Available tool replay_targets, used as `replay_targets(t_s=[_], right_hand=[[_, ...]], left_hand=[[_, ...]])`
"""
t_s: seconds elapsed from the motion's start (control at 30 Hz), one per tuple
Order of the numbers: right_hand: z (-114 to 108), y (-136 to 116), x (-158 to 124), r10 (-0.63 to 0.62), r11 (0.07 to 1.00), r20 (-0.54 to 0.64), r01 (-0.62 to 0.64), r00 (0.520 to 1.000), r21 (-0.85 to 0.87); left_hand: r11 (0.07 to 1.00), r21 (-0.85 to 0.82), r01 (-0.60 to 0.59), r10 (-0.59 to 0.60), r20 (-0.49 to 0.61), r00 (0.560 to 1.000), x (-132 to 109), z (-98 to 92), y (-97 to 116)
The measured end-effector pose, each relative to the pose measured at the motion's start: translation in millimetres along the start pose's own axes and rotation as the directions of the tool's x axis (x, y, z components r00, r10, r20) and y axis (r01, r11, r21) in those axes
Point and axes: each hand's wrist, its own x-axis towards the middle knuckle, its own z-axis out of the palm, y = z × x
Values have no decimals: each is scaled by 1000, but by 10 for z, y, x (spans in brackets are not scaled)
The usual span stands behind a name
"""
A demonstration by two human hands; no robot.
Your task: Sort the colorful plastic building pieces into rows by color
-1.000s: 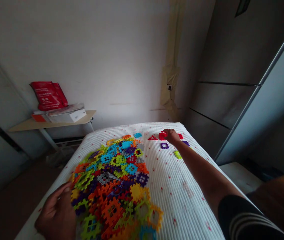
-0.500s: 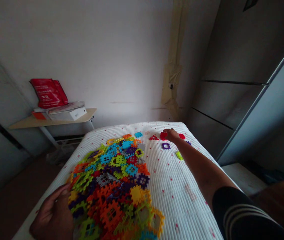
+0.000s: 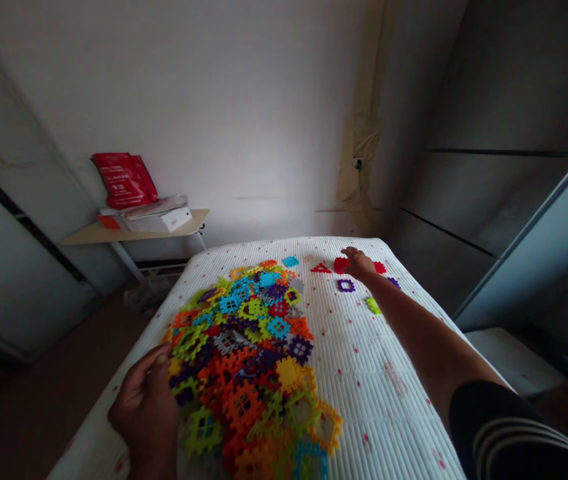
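A heap of interlocking plastic building pieces (image 3: 244, 347) in orange, green, blue, purple, yellow, red and grey covers the left part of the bed. My left hand (image 3: 147, 403) is at the heap's left edge, fingers curled with thumb and forefinger close together; whatever may be between them is hidden. Out at the far right, my right hand (image 3: 361, 264) is stretched over the cover with its fingers apart. Just left of it lies a red square piece (image 3: 341, 265), partly behind the fingers. A red triangular piece (image 3: 321, 268) and a purple square frame (image 3: 346, 285) lie close by.
Beyond the right hand lie another red piece (image 3: 379, 267), a purple piece (image 3: 393, 282) and a green one (image 3: 374, 305). A blue piece (image 3: 291, 261) sits behind the heap. A small table (image 3: 199, 221) with a red bag stands left; wardrobe doors (image 3: 494, 200) rise at right.
The view has turned slightly left, so everything appears further right. My right hand stays by the red square piece, its fingers raised a little more. My left hand remains at the heap's edge.
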Motion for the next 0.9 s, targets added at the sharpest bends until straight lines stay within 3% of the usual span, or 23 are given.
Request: replay_targets(t_s=[0.17, 0.3, 0.5, 0.7, 0.8, 0.9], right_hand=[[23, -237, -351, -138, 986, -40, 133, 990, -103], [159, -506, -857, -258, 964, 77, 251, 963, 84], [181, -983, -1525, -502, 818, 171, 401, 848, 412], [228, -1341, -1901, -687, 713, 205, 594, 697, 372], [312, -1396, -1973, -668, 737, 219, 590, 712, 330], [346, -1362, -1971, -596, 777, 214, 488, 774, 397]], left_hand=[[995, -79, 66, -67, -16, 998, 11, 14, 45], [997, -69, 31, -29, 22, 999, -10, 26, 77], [1000, 2, -28, 28, 49, 998, -5, 26, 47], [991, 95, -93, 86, 77, 993, 53, 41, -120], [989, 113, -95, 83, 110, 991, 55, 59, -153], [993, 111, -48, 34, 128, 991, 49, 72, -162]])
